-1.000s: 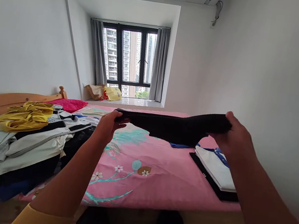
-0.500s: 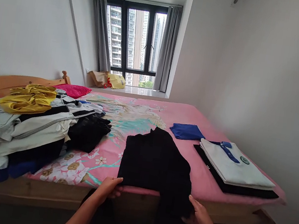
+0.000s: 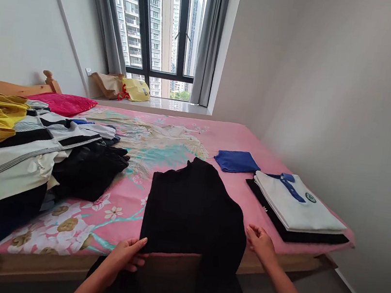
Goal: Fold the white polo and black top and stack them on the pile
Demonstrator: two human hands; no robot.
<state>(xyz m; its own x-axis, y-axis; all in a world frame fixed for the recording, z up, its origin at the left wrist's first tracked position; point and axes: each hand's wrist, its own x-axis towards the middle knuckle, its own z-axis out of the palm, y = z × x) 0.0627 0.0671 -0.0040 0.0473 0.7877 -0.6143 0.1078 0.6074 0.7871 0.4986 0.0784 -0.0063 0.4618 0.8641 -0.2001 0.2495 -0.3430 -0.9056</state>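
Observation:
A black shirt (image 3: 189,209) lies partly folded at the front edge of the bed, and one strip of it hangs down on the right over the edge. My left hand (image 3: 125,256) is at its lower left corner, thumb on top and fingers curled under, gripping the cloth. At the shirt's right edge is my right hand (image 3: 260,242), its fingertips pinched together at the fabric. Dark clothing on my legs blends with the hanging black cloth, so the lower border is hard to make out.
On the right, a folded white polo shirt (image 3: 292,210) lies on a folded black garment (image 3: 307,237); a folded blue cloth (image 3: 237,161) is behind. Loose clothes (image 3: 24,160) are heaped at left, near a red pillow (image 3: 62,103). A pink floral sheet (image 3: 168,132) covers the bed.
The view has shifted, so the scene sits further left and higher. My right hand has moved up along the shirt's right edge; my left hand stays at the lower left corner.

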